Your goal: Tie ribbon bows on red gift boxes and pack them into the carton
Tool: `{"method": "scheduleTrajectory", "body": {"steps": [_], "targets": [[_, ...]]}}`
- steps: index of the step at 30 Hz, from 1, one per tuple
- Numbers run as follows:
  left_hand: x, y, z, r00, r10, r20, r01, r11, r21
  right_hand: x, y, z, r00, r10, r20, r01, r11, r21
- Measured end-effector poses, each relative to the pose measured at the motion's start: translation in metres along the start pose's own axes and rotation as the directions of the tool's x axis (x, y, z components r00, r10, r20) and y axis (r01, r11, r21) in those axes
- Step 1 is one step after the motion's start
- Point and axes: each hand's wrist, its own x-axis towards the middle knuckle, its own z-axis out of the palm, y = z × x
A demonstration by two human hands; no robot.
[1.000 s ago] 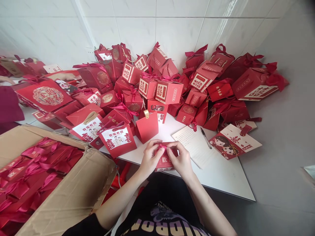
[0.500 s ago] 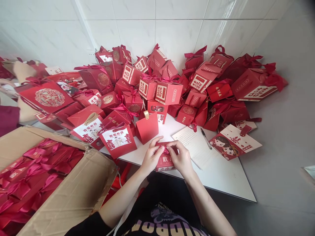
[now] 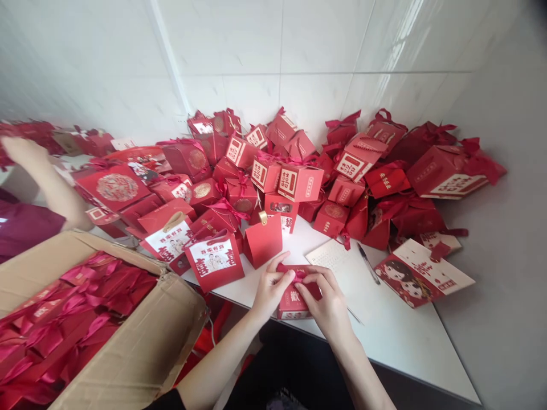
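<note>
A small red gift box (image 3: pixel 294 304) with white characters stands at the table's front edge, between my hands. A dark pink ribbon (image 3: pixel 300 274) lies across its top. My left hand (image 3: pixel 273 287) pinches the ribbon from the left, thumb against fingers. From the right, my right hand (image 3: pixel 323 296) pinches the same ribbon, its fingers bent over the box top and covering part of the printing. The fingertips of both hands almost meet, and the exact shape of the ribbon between them is partly hidden.
Many red gift boxes (image 3: pixel 294 185) are heaped against the tiled wall. A cardboard carton (image 3: pixel 128 341) of ribboned boxes stands at the left. On the white table (image 3: pixel 397 341) lie a written sheet (image 3: pixel 329 256), a pen (image 3: pixel 368 263) and a printed box (image 3: pixel 421 273). A co-worker's arm (image 3: pixel 55 176) reaches in at far left.
The view has tilted up, so everything sits lower. Both my hands stay pinched at the ribbon, the right turned slightly over the box. The co-worker's arm has lifted.
</note>
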Motion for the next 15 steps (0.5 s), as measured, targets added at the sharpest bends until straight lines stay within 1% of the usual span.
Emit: {"method": "scheduleTrajectory", "body": {"steps": [4, 7, 12, 15], "targets": [[0.008, 0.001, 0.005, 0.999, 0.005, -0.04, -0.005, 1.0, 0.001, 0.005, 0.007, 0.007, 0.998, -0.005, -0.055, 0.001, 0.998, -0.062], [0.012, 0.006, 0.004, 0.999, -0.01, -0.042, 0.011, 1.0, 0.022, 0.006, 0.011, 0.012, 0.993, -0.063, -0.095, 0.052, 0.993, -0.108], [0.014, 0.011, -0.006, 0.999, -0.038, 0.002, 0.038, 0.993, 0.109, 0.004, 0.018, 0.026, 0.97, -0.168, -0.176, 0.136, 0.974, -0.183], [0.015, 0.01, -0.013, 0.999, -0.037, 0.032, 0.032, 0.989, 0.144, 0.003, 0.02, 0.033, 0.966, -0.18, -0.185, 0.143, 0.971, -0.194]]}}
